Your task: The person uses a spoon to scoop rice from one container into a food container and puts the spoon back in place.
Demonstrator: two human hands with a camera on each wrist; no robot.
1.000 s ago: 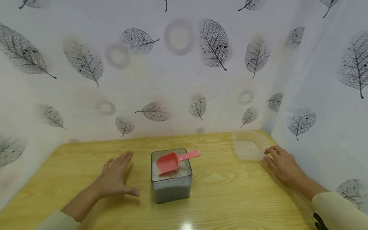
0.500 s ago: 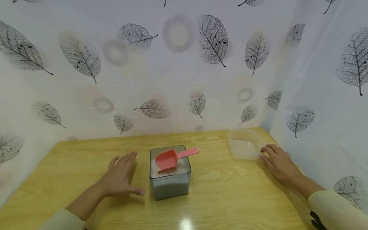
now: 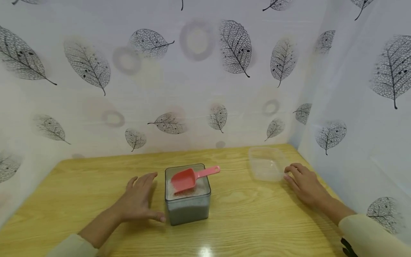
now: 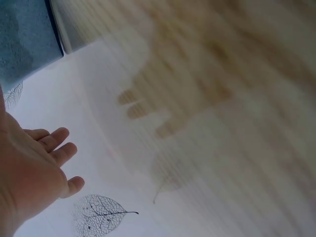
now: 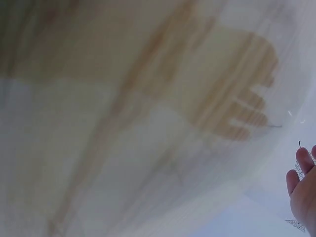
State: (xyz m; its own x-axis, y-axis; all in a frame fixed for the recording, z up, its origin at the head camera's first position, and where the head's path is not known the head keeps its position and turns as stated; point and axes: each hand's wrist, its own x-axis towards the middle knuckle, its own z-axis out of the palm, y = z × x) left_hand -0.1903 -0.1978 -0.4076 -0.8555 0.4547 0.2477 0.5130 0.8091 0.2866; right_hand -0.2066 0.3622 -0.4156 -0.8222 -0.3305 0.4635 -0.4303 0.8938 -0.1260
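Leaf-print sheeting (image 3: 192,85) backs a wood-grain bench (image 3: 250,221). Left hand (image 3: 135,203) is spread wide beside the filled tub (image 3: 189,211), scoop (image 3: 184,180) on top; right hand (image 3: 305,185), fingers relaxed, lies by the clear container (image 3: 264,170), contact unclear. Clearing the scoop's overhanging handle (image 3: 208,171) should avoid spills.

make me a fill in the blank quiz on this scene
The pink scoop has its ____ jutting beyond the square tub.
The square tub stands ____ the left grip and the right grip.
The clear container is nearer the right grip than the ____ grip.
Dark veined ____ decorate the pale backdrop.
Missing words: handle; between; left; leaves
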